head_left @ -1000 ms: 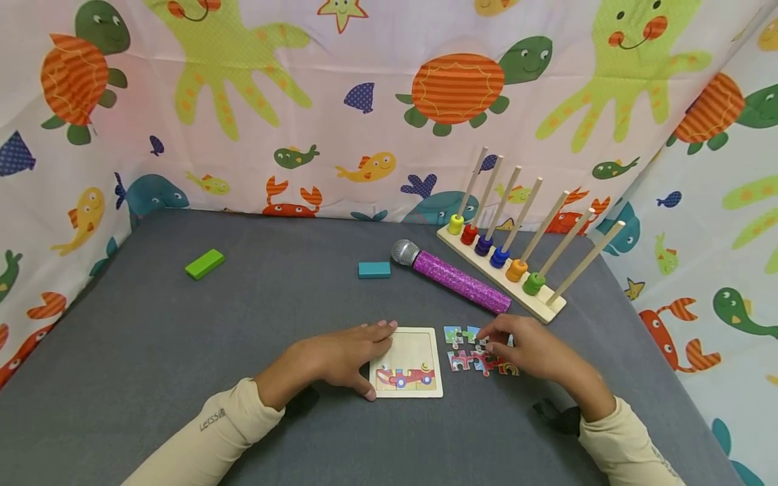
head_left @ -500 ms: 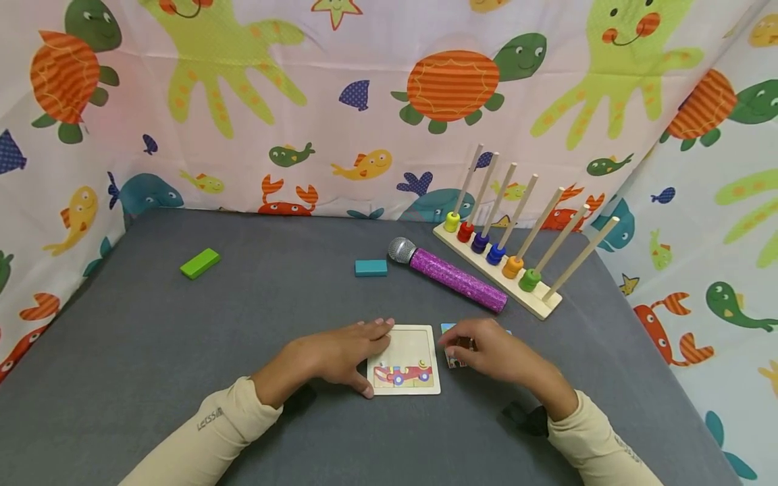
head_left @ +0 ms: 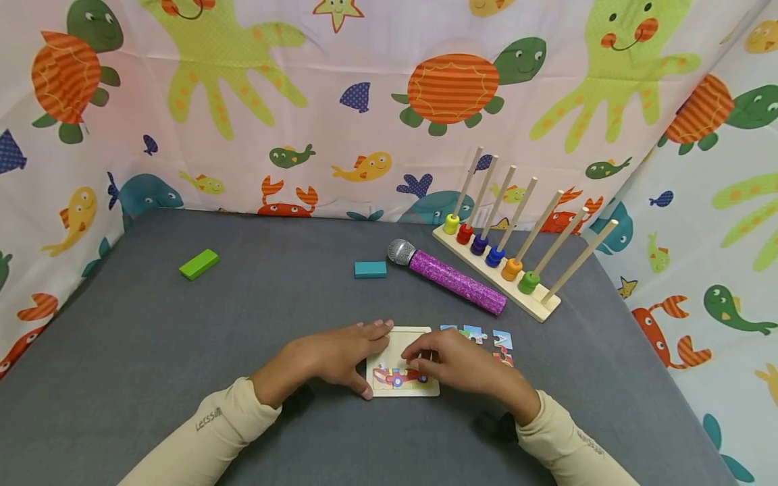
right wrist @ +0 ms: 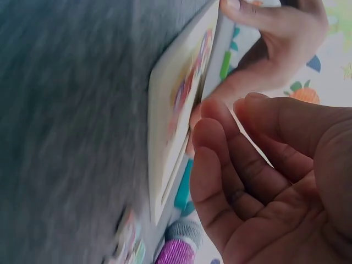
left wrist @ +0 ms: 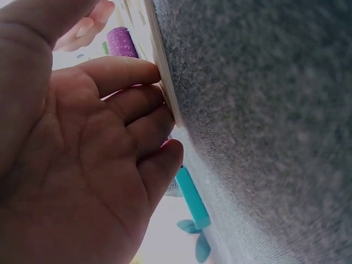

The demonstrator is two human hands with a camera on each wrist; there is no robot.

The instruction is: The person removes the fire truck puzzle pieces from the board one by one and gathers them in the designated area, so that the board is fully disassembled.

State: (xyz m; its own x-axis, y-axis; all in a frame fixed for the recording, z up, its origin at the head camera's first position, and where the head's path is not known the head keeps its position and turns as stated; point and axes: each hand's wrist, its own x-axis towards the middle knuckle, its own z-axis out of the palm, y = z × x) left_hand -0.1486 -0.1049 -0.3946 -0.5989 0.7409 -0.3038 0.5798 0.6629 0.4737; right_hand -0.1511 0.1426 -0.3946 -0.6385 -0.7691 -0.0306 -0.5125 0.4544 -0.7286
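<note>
A shallow wooden puzzle tray [head_left: 401, 334] lies on the grey table, with a picture strip of a red vehicle [head_left: 389, 378] along its near side. My left hand [head_left: 340, 356] rests at the tray's left edge, its fingers and thumb spread along the frame. Over the tray's right part hovers my right hand [head_left: 458, 361], fingers curled and thumb close to the fingertips. Whether a puzzle piece is between those fingertips is hidden. To the right of the tray lie several loose jigsaw pieces [head_left: 502, 339], some covered by my right hand; in the right wrist view the pieces [right wrist: 129, 239] are blurred.
Behind the pieces lies a purple glitter microphone [head_left: 457, 282]. A wooden peg stand [head_left: 535, 307] with coloured rings is at the back right. A teal block [head_left: 370, 270] and a green block [head_left: 199, 264] lie farther back. A patterned cloth [head_left: 231, 169] hangs behind the table.
My right hand has moved left from above the loose pieces to above the tray, uncovering some pieces on the right. My left hand has stayed at the tray's edge.
</note>
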